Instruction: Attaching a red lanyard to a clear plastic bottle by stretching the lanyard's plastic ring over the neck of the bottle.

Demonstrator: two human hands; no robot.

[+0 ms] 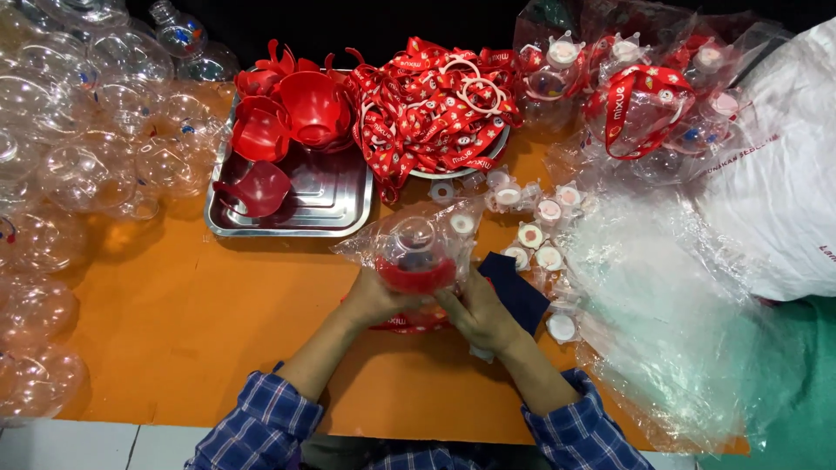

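Orange table (174, 331) bears steel tray (335, 204), clear globes (78, 174), white caps (540, 235)

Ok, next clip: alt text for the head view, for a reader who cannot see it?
Two bare hands, left hand and right hand, hold a clear globe with a red base inside a plastic bag above an orange table. Behind sit a steel tray of red cups, a heap of red straps and many clear globes.

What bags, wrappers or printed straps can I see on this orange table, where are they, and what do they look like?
Clear plastic bag: centre, held by both hands, around a clear globe with a red base.
Red printed straps: heaped top centre, white patterning.
Bagged globes: top right, clear wrappers, red straps inside.
Loose clear bags: right, crinkled pile.
White sack: far right, red print.
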